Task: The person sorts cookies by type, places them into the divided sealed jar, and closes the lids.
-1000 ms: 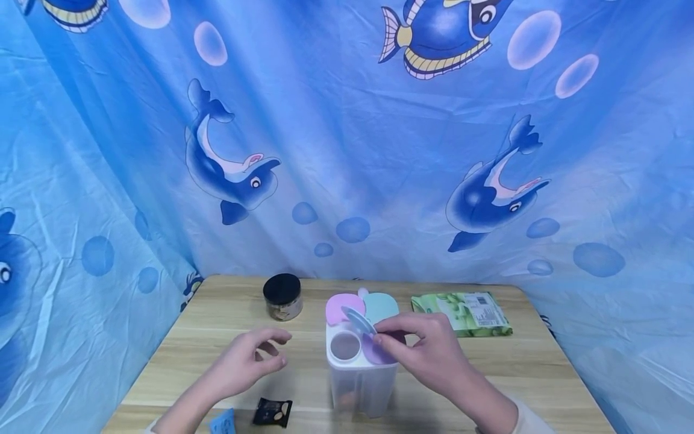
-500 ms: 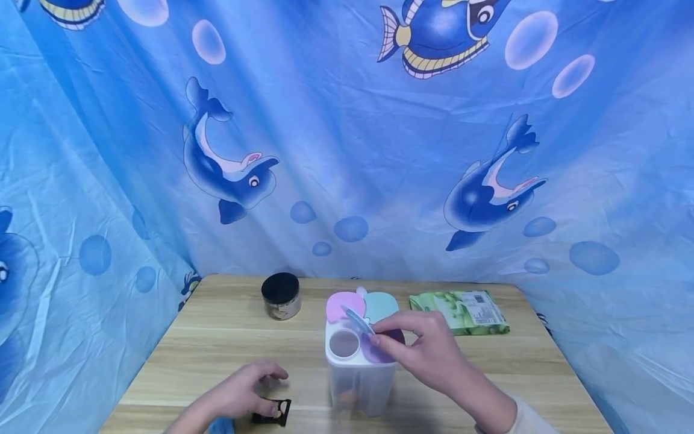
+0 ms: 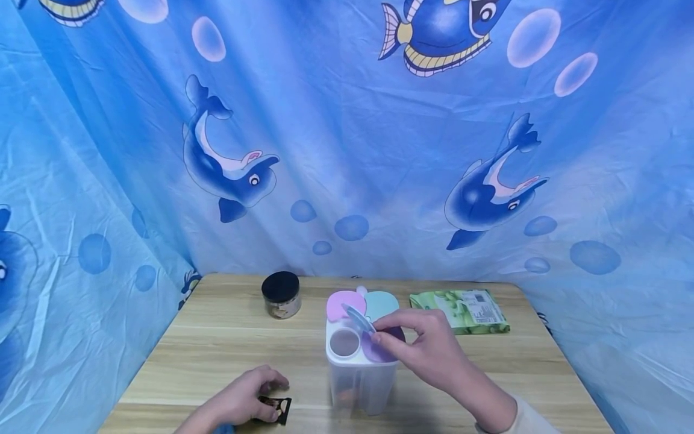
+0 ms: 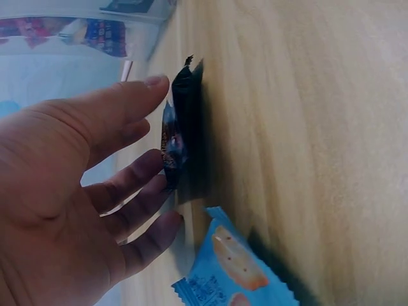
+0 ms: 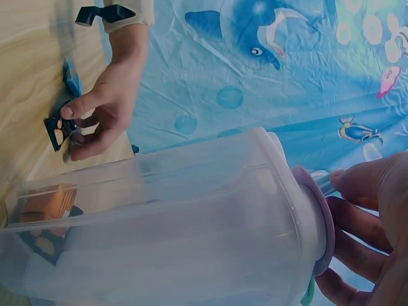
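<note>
A clear container with a white top stands on the table, its round front-left hole uncovered. My right hand pinches a pale blue lid, tilted up beside that hole. In the right wrist view the thumb and index finger meet at the lid's edge. My left hand is low over a small black snack packet on the table. Its thumb and fingers are spread, fingertips right at the packet in the left wrist view. A blue snack packet lies beside it, mostly hidden in the head view.
The container's other lids are pink, mint and purple. Orange and black packets lie inside at its bottom. A black-lidded jar stands at the back left, a green bag at the back right.
My left hand has come down toward the table's front edge, from beside the container to the black snack packet. My right hand still holds the lid up in nearly the same place.
</note>
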`<state>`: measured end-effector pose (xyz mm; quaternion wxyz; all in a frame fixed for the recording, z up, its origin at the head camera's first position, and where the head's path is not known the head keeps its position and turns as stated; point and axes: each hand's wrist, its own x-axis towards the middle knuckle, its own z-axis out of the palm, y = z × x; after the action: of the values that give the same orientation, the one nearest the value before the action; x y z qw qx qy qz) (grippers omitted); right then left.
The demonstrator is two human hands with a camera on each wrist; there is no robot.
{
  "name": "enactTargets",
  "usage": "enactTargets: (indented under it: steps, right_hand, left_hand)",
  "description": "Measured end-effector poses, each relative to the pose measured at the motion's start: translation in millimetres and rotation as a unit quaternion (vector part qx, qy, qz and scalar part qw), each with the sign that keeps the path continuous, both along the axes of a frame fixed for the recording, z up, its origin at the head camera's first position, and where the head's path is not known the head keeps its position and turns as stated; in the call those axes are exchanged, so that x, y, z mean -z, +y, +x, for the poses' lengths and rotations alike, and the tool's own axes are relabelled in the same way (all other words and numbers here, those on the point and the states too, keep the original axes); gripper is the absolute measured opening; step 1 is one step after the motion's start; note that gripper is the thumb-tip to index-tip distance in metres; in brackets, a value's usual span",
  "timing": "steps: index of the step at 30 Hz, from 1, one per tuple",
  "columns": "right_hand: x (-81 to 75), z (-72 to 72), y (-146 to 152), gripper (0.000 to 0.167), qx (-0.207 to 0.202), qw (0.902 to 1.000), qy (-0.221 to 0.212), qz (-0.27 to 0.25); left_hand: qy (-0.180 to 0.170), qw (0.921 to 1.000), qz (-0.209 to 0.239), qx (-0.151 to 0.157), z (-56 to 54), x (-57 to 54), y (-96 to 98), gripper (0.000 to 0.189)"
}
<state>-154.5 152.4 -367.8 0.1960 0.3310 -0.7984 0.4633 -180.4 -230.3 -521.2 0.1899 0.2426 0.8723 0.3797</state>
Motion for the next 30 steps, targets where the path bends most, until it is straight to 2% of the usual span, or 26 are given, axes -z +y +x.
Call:
enactTargets:
  steps: [3, 10, 15, 23, 30]
  right_hand:
    - [-0.3, -0.2, -0.1, 0.015, 0.002, 0.9999, 0.01, -0.003]
    - [0.1, -0.3, 0.1, 0.018, 0.005, 0.9998, 0.02, -0.003]
    - [0.6, -0.4, 0.3, 0.017, 0.007, 0.9998, 0.019, -0.001]
    - [-0.3, 0.0, 0.7, 0.017, 0.007, 0.9998, 0.018, -0.002]
    - [0.8, -0.6, 1.6, 0.017, 0.009, 0.9998, 0.018, -0.004]
  left_hand:
    - [0.005, 1.0, 0.002, 0.002, -0.6, 2.8, 0.1, 0.045]
    - [-0.035, 0.9993, 0.015, -0.001, -3.4, 7.2, 0.6, 0.029]
    - [-0.046, 0.9989, 0.009, -0.01, -3.7, 7.7, 1.2, 0.027]
    - [-0.032, 0.9995, 0.005, -0.006, -3.7, 8.3, 0.6, 0.03]
    - [-0.026, 0.9992, 0.021, -0.021, -3.5, 1.8, -0.6, 0.024]
